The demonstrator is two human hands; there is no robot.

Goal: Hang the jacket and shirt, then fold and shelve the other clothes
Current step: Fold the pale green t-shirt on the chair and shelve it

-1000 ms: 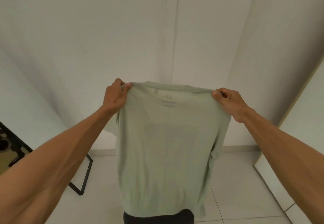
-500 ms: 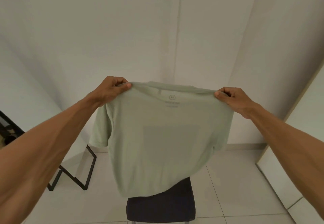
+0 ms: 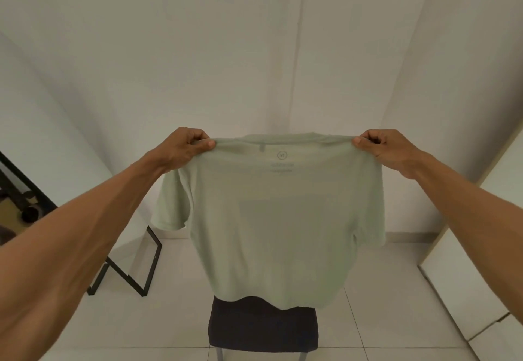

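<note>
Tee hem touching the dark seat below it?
Cannot tell. Head view: the hem of the green tee overlaps the dark seat at its far edge; neither gap nor contact shows.

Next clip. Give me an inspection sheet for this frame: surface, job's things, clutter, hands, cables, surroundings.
Surface: dark seat on the tiled floor, partly hidden behind the shirt's hem.
Job's things: pale green T-shirt held up and spread out, printed neck label showing; no other clothes seen.
Clutter: black metal frame standing on the floor at left.
Hands: left hand pinches one shoulder, right hand the other.
Cables: nothing seen.
Surroundings: white walls; white cabinet at right.
</note>
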